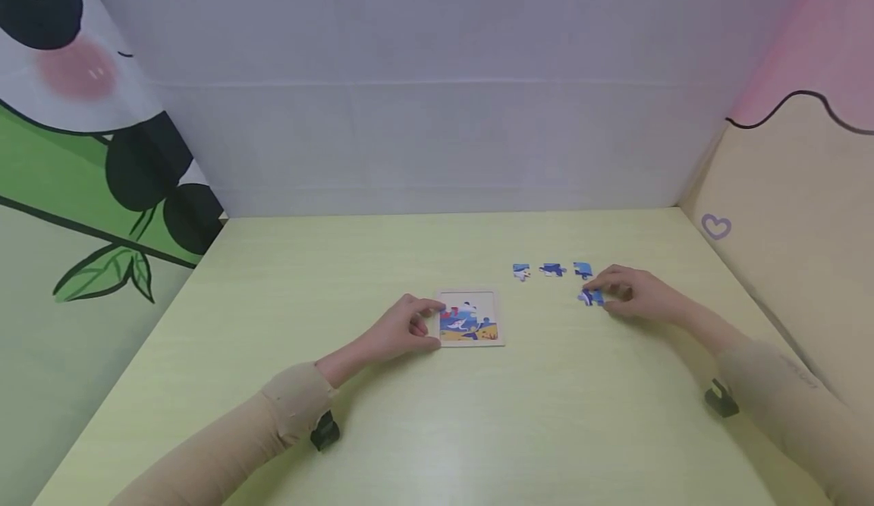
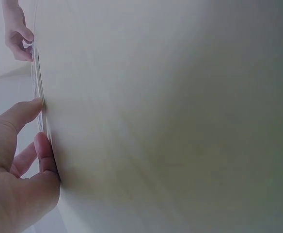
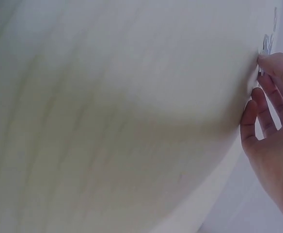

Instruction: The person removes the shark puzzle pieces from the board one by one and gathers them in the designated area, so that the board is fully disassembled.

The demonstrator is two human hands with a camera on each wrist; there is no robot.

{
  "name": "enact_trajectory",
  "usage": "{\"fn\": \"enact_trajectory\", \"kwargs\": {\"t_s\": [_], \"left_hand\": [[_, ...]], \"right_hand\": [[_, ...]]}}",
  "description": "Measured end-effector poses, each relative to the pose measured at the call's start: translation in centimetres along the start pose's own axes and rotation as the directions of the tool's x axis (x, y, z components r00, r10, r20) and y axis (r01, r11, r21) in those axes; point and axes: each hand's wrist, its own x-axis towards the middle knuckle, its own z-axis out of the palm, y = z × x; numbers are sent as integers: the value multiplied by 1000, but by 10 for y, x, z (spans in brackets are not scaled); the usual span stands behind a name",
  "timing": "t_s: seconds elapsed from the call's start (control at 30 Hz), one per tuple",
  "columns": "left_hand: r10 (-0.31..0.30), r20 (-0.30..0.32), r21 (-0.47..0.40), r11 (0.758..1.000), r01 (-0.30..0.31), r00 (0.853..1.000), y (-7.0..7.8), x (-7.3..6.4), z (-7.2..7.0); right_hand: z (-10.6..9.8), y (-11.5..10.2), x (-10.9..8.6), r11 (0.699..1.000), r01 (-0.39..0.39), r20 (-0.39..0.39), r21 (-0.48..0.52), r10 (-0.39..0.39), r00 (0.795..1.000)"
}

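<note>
A small square jigsaw tray (image 1: 501, 324) with a pale wooden rim lies on the table, its lower part filled with a printed sea picture. My left hand (image 1: 404, 326) grips the tray's left side, thumb at the near corner and a finger farther up the rim. In the left wrist view the tray (image 2: 38, 77) appears edge-on at the fingertips. Off to the right, my right hand (image 1: 635, 293) pinches a blue and white jigsaw piece (image 1: 587, 297) between thumb and fingers, low over the table. Its fingertips partly cover that piece.
Behind the held piece, three loose jigsaw pieces lie in a row: a left one (image 1: 522, 271), a middle one (image 1: 551, 269) and a right one (image 1: 583, 269). The pale table (image 1: 307, 263) ends at a white back wall (image 1: 437, 142), with printed panels on both sides.
</note>
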Motion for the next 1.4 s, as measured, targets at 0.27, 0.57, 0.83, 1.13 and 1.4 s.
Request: {"fn": "enact_trajectory", "kwargs": {"t_s": [0.27,0.57,0.83,1.13,1.4], "left_hand": [[-14,-2,15,1000,14,1000,-2,0,0],[0,-2,15,1000,0,1000,0,0,0],[7,-2,9,1000,-7,1000,-2,1,0],[9,6,0,1000,-9,1000,-2,1,0],[16,8,-8,1000,-16,1000,-1,1,-1]], "right_hand": [[-1,0,1,1000,9,7,-9,-9,1000],[0,-1,1,1000,15,16,-9,-15,1000],[-1,-1,2,1000,2,21,-12,-2,1000],[-1,-3,3,1000,-7,29,-4,7,1000],[-1,0,2,1000,-12,35,11,12,999]]}}
